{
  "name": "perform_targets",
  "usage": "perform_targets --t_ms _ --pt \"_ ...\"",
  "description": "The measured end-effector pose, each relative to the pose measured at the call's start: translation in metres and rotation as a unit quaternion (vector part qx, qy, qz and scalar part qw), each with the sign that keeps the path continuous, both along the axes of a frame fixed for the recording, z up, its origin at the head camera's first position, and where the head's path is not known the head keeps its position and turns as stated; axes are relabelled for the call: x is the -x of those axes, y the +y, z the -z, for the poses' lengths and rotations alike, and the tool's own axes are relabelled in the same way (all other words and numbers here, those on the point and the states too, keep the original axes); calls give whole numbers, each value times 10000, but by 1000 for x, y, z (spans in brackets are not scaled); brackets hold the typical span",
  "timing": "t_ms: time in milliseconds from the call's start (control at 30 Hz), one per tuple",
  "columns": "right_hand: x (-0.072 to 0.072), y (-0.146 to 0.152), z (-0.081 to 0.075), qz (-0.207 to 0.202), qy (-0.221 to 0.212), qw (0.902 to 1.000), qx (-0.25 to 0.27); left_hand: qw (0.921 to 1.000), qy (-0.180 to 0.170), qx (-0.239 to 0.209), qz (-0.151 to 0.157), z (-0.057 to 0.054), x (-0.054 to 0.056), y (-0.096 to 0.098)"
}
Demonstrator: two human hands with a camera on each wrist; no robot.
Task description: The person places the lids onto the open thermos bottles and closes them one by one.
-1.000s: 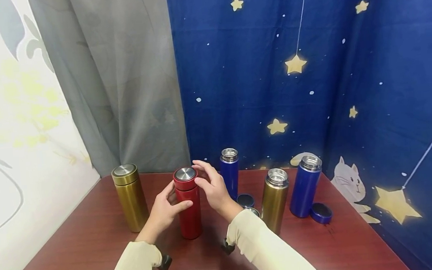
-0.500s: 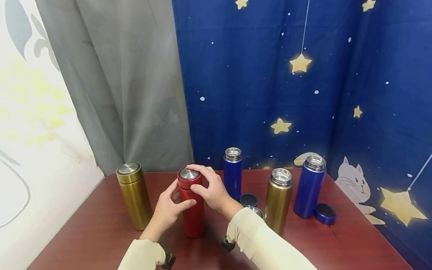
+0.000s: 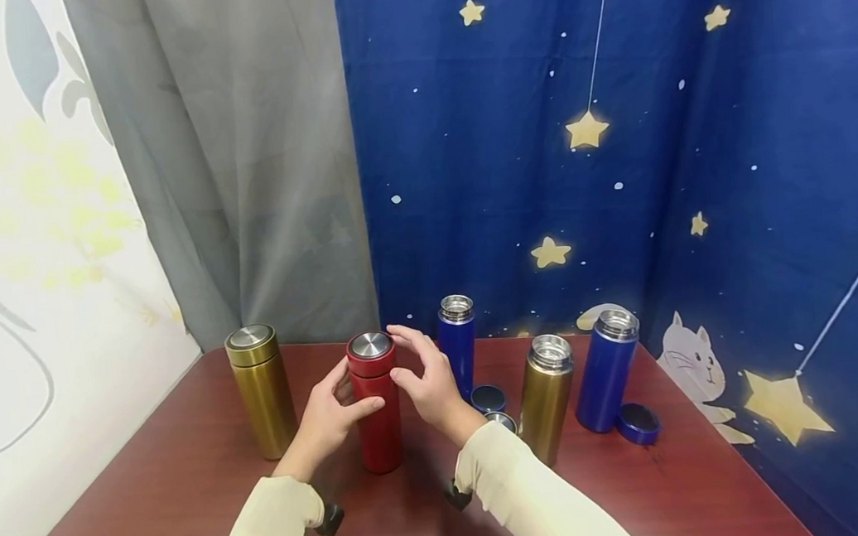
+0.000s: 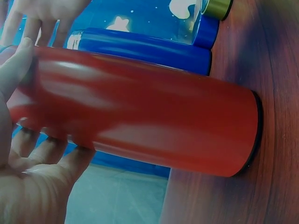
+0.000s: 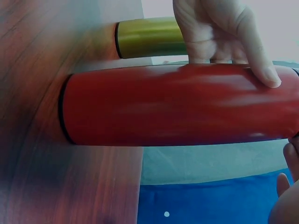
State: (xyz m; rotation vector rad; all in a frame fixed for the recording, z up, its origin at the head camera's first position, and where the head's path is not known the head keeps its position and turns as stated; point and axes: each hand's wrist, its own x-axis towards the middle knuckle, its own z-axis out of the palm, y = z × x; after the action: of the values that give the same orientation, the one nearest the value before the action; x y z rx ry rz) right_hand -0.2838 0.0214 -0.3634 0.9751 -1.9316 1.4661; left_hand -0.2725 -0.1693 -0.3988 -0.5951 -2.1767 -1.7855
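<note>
A red thermos bottle [image 3: 379, 437] stands upright on the table, its red lid with a silver disc top [image 3: 370, 346] in place. My left hand [image 3: 327, 414] grips the upper body from the left, thumb across the front. In the left wrist view its fingers [image 4: 49, 151] wrap the bottle's side. At the lid's right edge, my right hand [image 3: 433, 384] has loosened, its fingers extended and thumb close to the seam. The right wrist view catches only part of this hand [image 5: 285, 196], by the bottle's top end; whether its fingertips touch there is hard to tell.
To the left stands a lidded gold thermos [image 3: 267, 408]. On the right are an uncapped blue thermos [image 3: 455, 349], an uncapped gold one [image 3: 546, 405] and another uncapped blue one [image 3: 604, 380]. Loose lids [image 3: 637, 424] lie beside them. Curtains [image 3: 497, 172] hang behind the table [image 3: 154, 503].
The right hand closed over the lid half a second ago and has since drawn back to the right, uncovering the disc top. The left hand keeps its grip.
</note>
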Motion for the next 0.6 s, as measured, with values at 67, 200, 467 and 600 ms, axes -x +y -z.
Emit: perform_targets --t_ms 67,200,467,600 --pt "-5 0 -2 105 111 9997 185 10000 -34 -53 19 1 0 0" --pt "-23 -1 -10 240 353 9972 616 9999 -77 -119 49 1 0 1" --pt "0 -3 -1 81 0 9996 279 9999 -36 -94 72 0 0 0" --pt "4 -10 -8 -305 -562 9973 -372 9999 10 -47 117 0 -1 -1"
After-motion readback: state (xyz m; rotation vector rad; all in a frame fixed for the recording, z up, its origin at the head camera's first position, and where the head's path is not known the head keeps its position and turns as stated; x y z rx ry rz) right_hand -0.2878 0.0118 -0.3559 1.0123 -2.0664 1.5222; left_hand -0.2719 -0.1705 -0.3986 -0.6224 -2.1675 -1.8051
